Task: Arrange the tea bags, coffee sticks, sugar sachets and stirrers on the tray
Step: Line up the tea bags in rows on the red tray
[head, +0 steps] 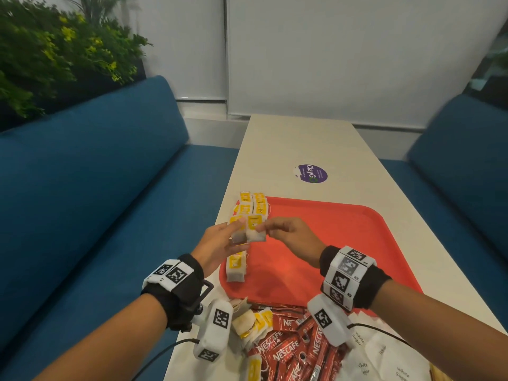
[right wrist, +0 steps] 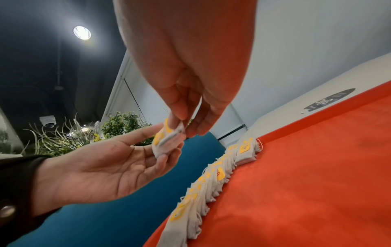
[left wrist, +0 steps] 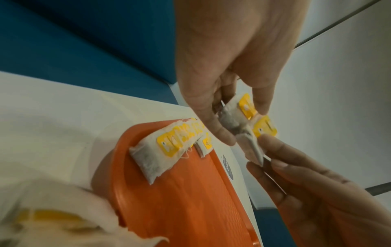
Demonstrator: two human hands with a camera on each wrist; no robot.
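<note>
Both forearms reach forward over the near left part of the red tray (head: 343, 229) on the table (head: 302, 144). The left hand (head: 217, 244) and right hand (head: 288, 237) meet fingertip to fingertip — each pinching the tea bags (head: 254, 229) held just above the row of tea bags (head: 247, 207) along the tray's left edge.

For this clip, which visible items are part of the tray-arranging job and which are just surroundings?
Job items:
- tray
- row of tea bags along its left edge
- tea bags held by left hand and right hand
- coffee sticks
- sugar sachets

Surroundings:
- purple sticker
- blue sofa
- plants
</note>
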